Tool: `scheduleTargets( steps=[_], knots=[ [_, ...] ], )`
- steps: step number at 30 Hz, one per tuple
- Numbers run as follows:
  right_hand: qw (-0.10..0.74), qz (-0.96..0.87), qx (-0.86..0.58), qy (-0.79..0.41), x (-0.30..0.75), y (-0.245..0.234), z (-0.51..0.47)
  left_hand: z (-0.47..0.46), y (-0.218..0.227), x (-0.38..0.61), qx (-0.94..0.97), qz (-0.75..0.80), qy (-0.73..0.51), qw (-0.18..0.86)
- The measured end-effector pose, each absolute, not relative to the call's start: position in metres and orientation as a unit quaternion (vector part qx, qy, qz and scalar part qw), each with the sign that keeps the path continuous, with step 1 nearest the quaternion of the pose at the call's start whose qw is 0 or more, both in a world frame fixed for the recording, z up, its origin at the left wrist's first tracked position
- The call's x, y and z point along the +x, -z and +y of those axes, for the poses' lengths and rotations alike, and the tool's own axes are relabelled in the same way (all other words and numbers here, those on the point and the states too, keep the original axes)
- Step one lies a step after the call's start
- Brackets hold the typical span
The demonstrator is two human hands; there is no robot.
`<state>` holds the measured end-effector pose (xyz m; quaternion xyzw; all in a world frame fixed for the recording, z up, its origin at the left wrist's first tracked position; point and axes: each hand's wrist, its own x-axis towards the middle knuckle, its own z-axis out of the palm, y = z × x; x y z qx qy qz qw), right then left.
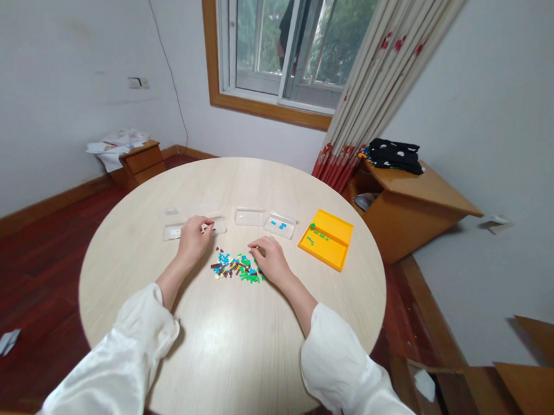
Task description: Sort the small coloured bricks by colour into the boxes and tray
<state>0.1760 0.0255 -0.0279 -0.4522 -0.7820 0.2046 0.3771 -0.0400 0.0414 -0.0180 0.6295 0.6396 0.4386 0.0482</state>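
Observation:
A small pile of tiny coloured bricks [235, 268] lies on the round pale wooden table [233, 341]. My left hand [193, 237] is closed in a pinch over a clear plastic tray [172, 231], holding a small dark piece. My right hand [269, 260] rests at the right edge of the pile, fingers curled on the pieces there. Two more clear trays sit beyond the pile: an empty-looking one [249, 216] and one with blue pieces [280, 225]. An orange tray [327, 239] with green pieces lies to the right.
A low wooden cabinet [409, 205] with dark folded cloth stands at the right by a curtain. A small wooden nightstand [140, 159] with papers stands at the left wall. Cardboard lies on the floor at the lower right.

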Motion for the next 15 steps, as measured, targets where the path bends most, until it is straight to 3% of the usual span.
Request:
scheduleTargets(
  steps=[8, 15],
  knots=[
    [0.266, -0.829, -0.455, -0.184, 0.172, 0.026, 0.019, 0.046, 0.024, -0.049, 0.633, 0.641, -0.434, 0.015],
    [0.23, -0.826, -0.482, -0.182, 0.17, 0.021, 0.017, 0.033, 0.017, -0.025, 0.744, 0.544, -0.372, 0.111]
  ],
)
